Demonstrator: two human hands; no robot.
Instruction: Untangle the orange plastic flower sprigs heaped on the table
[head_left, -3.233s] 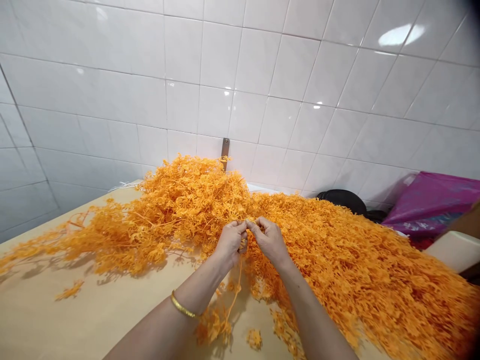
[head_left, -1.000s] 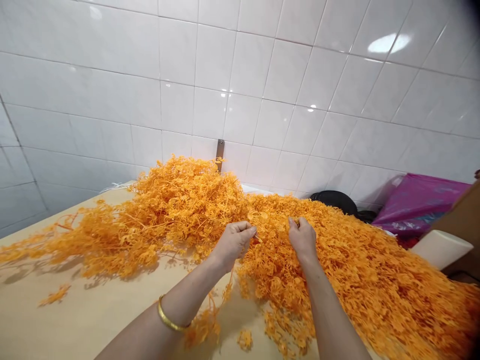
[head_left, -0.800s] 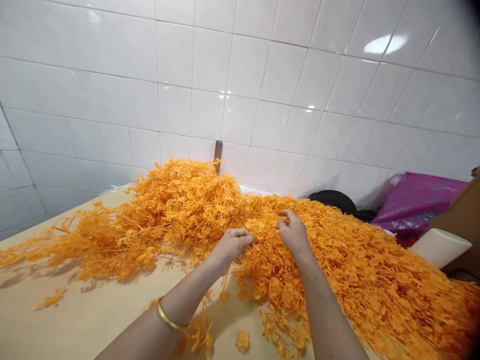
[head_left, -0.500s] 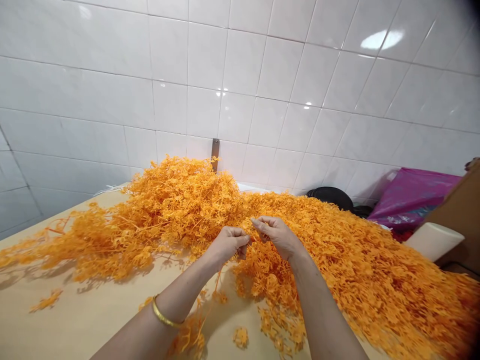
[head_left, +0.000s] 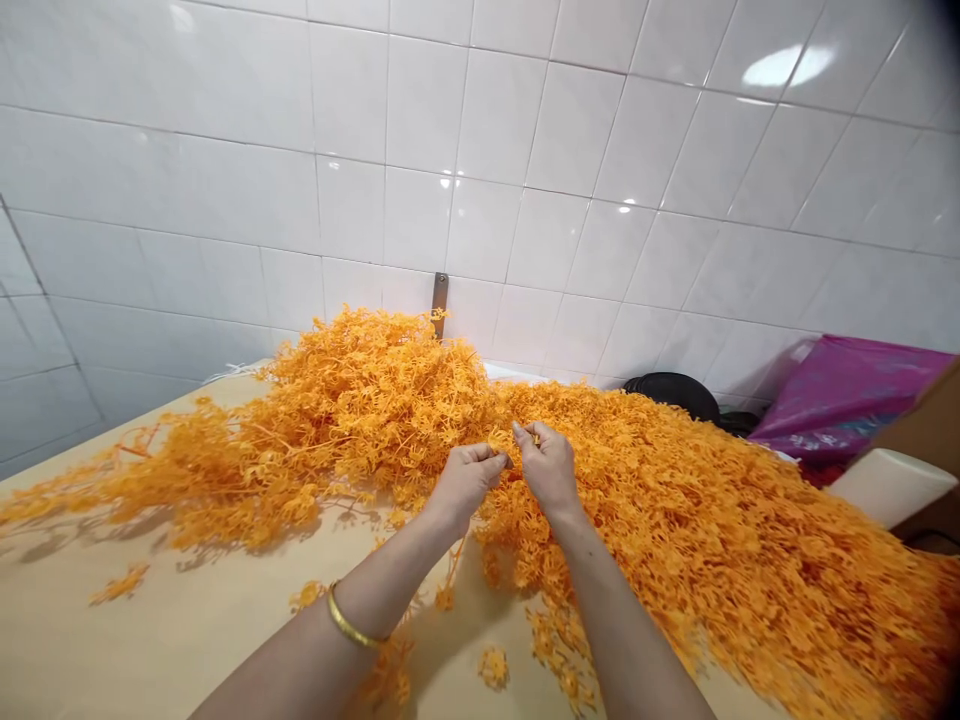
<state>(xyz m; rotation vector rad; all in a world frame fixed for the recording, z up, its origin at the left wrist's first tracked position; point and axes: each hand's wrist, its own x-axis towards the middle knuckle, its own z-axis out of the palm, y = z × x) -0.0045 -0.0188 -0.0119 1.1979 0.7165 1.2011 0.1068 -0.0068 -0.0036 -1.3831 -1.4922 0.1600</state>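
Rt hand [head_left: 549, 468] moved nr lt hand [head_left: 461, 487] by frilly, thin-stemmed orange sprigs [head_left: 390, 400].

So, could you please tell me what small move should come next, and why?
Perhaps bring the right hand in to meet the left hand: they look close but apart, and an orange sprig trails beneath the left hand, which appears pinched shut.

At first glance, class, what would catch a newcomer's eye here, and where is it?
The orange sprigs come first, heaped along the table and covering most of its right side. Next, purple plastic shows at the far right, behind the heap, and a gold bangle circles the left forearm.
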